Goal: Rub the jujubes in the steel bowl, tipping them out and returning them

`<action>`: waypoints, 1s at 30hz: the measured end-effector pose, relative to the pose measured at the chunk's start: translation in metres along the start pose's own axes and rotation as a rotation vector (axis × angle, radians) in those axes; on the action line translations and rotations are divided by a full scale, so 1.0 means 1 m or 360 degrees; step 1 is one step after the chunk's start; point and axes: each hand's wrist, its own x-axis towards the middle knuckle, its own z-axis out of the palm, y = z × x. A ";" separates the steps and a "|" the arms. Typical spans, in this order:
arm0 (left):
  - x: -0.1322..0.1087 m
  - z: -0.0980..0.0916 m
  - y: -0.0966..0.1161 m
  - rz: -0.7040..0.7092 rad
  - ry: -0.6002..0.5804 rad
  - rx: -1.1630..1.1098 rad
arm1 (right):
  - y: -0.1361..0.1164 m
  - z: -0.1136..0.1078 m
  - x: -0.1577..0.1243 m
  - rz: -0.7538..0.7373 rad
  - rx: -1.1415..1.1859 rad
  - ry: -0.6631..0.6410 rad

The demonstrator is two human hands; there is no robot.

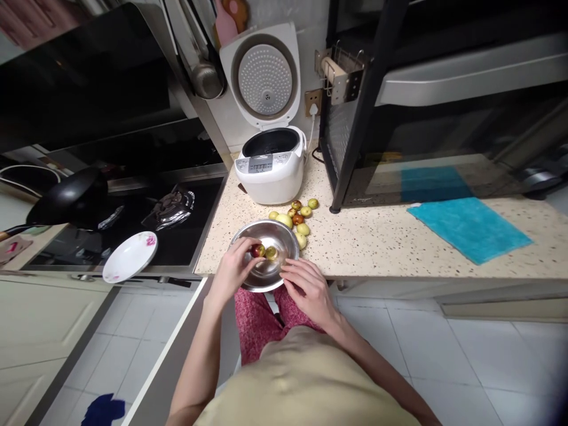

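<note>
A steel bowl (284, 234) sits at the counter's front edge, directly before me. Over its left side my left hand (233, 269) has its thumb and fingers around a red-and-green jujube (256, 251). Inside the bowl, another jujube, yellow-green (271, 253), shows near the middle. My right hand (310, 290) is at the bowl's right rim, fingers stretched out and loosely bent, with nothing visible in them. Just behind the bowl lies a loose group of jujubes (303, 229), some yellow-green and some reddish brown.
A white rice cooker (277, 180) stands behind the fruit with its lid raised. To the left, a white plate (130, 257) overhangs the stove's front edge, and a black wok (73, 198) rests farther back. A blue cloth (474, 234) lies on the right, before a dark oven (444, 148).
</note>
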 end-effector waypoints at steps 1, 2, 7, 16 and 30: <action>-0.006 0.001 -0.002 -0.0020 -0.0010 0.0004 | 0.000 0.000 0.000 -0.0002 -0.0008 0.0000; -0.010 0.002 -0.003 -0.0035 -0.0037 0.0006 | 0.000 0.000 0.001 -0.0005 -0.0015 -0.0002; -0.020 0.006 -0.007 -0.0095 -0.0237 -0.0033 | -0.002 0.001 0.002 -0.0009 -0.0037 -0.0030; -0.017 0.010 -0.011 -0.0149 -0.0327 -0.0069 | -0.002 0.002 0.003 0.0000 -0.0044 -0.0046; -0.007 0.011 -0.013 -0.0174 -0.0531 -0.0032 | -0.002 0.003 0.004 0.0021 -0.0039 -0.0063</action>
